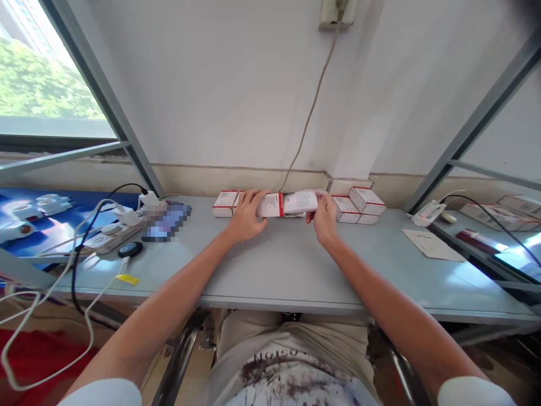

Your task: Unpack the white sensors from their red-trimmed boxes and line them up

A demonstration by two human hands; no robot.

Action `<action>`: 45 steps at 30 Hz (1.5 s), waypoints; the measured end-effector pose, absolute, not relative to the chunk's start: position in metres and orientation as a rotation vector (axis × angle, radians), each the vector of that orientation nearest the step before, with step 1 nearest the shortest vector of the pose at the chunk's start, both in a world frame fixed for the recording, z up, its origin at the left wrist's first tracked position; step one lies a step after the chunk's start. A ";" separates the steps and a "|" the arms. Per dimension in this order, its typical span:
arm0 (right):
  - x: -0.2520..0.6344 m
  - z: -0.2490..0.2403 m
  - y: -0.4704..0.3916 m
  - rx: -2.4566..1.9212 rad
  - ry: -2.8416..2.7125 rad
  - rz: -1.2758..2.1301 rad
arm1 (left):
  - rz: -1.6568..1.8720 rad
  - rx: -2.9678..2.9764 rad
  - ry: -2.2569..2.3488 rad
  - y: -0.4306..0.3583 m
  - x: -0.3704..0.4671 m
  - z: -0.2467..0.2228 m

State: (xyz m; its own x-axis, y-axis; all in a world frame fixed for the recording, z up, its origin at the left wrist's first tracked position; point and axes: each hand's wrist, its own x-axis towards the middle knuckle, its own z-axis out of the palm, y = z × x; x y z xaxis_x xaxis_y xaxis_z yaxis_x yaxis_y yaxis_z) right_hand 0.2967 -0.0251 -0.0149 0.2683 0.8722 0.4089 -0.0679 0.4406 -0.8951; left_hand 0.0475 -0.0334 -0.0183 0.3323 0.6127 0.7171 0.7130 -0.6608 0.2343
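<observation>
At the back middle of the table, my left hand point(247, 217) is closed on a red and white box point(273, 204). From the box's right end a white device point(301, 202) sticks out. My right hand point(324, 217) grips the right end of this device, with its fingers partly hidden behind it. Just left of my left hand, small red and white boxes point(225, 203) sit on the table. More such boxes point(367, 201) are stacked right of my right hand.
On the grey table point(279, 276), a phone point(167, 221), a power strip point(112, 234), a black round object point(130, 249) and loose cables lie at left. A white paper point(433, 245) and a white adapter point(426, 212) are at right. Metal frame posts stand on both sides.
</observation>
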 end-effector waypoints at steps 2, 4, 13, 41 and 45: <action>0.296 -0.017 -0.023 -0.899 -1.179 0.749 | -1.245 -2.461 -1.225 -0.034 0.047 -0.019; 0.297 -0.020 -0.020 -0.905 -1.218 0.725 | -1.244 -2.437 -1.232 -0.035 0.048 -0.019; 0.294 -0.026 -0.025 -0.918 -1.584 0.412 | -1.220 -2.442 -1.164 -0.048 0.067 -0.018; 0.285 -0.021 -0.036 -0.799 -1.422 0.520 | -1.619 -2.824 -1.411 -0.046 0.076 -0.031; 0.285 -0.021 -0.038 -0.782 -1.512 0.481 | -1.553 -2.862 -1.300 -0.046 0.076 -0.033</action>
